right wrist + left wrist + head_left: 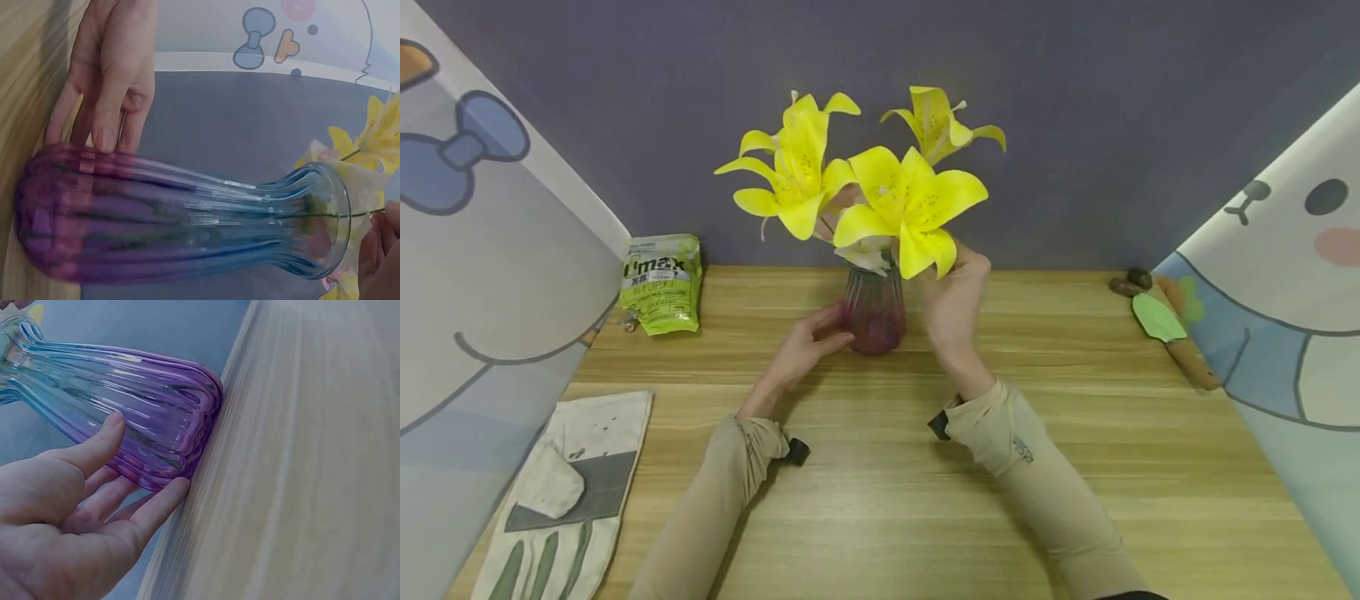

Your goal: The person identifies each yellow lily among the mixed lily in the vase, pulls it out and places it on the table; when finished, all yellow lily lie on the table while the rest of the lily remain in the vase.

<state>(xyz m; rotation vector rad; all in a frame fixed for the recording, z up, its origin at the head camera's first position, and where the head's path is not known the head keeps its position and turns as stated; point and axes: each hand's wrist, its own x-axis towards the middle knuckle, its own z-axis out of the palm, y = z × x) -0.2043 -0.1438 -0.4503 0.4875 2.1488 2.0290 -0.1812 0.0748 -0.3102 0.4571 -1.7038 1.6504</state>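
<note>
Head view has the ribbed glass vase [874, 312] standing near the back middle of the wooden table [880, 500], purple at the belly fading to blue at the flared mouth, with yellow lilies [880, 192] sticking out the top. I'd guess that glass is smooth and slippery, rigid, and breakable if it tips, and the blooms make it top-heavy. The belly is your safest hold, since the ribs give your fingers some bite.

Your left hand [808, 340] has straight fingers resting against the lower belly; it's a steadying touch with nothing wrapped around. Your right hand [953, 300] is up at the rim by the flowers, and it looks like it's got a stem, but I honestly cannot tell if it's pinched. Stems look thin and bendy, so go gentle.

Off to the sides: a green packet [662, 283], a garden glove [561, 500], and a small trowel [1165, 327].
</note>
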